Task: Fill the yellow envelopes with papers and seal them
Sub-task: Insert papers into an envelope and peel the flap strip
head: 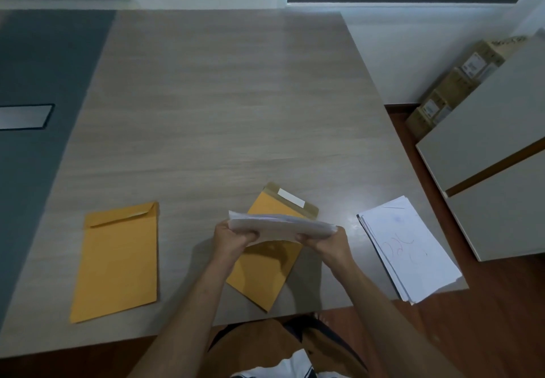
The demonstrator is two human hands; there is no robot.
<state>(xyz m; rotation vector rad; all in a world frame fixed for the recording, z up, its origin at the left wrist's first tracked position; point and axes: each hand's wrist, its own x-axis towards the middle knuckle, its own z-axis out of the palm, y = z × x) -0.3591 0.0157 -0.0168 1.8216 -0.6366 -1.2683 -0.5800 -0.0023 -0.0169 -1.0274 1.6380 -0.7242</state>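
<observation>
Both hands hold a bundle of white papers [283,226] edge-on above the table. My left hand [233,236] grips its left end and my right hand [327,242] grips its right end. Under the bundle lies a yellow envelope [265,271], tilted, with its flap open and a white strip [291,197] on the flap. The bundle hides the envelope's mouth. A second yellow envelope [116,262] lies flat at the left with its flap folded down.
A stack of white sheets [410,251] with scribbles lies at the table's right front corner, partly over the edge. The wood-grain table [221,97] stretches far ahead. A grey cabinet [498,153] and cardboard boxes [451,85] stand at the right.
</observation>
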